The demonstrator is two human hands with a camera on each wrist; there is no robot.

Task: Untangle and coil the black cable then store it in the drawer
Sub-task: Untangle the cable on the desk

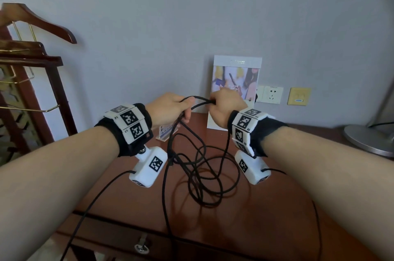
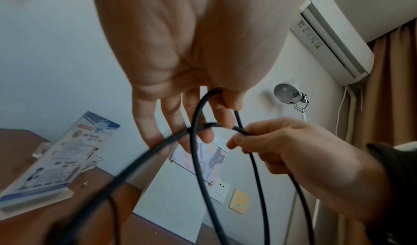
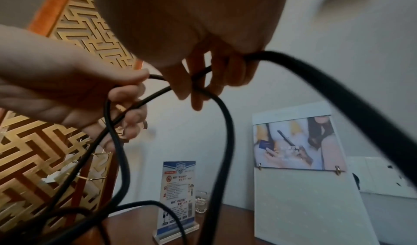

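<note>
Head view: still early days I'd say. Both hands are up at mid-frame, the left hand (image 1: pixel 168 108) and right hand (image 1: pixel 223 107) each with fingers curled round a strand of the one black cable (image 1: pixel 202 175), while most of it sits in a messy pile of loops on the desk (image 1: pixel 277 207) at lower centre. No neat coil yet, and the one drawer (image 1: pixel 119 241) at the bottom edge looks closed.

Left wrist view: thumb pins a loop against the fingers (image 2: pixel 171 116) near centre; the right hand pinches the cable at centre right. One card stand (image 2: pixel 58 159) lower left.

Right wrist view: right fingers (image 3: pixel 196 81) hooked round the cable at upper centre, the left hand gripping strands at the left. Two hands, one cable, several loose loops.
</note>
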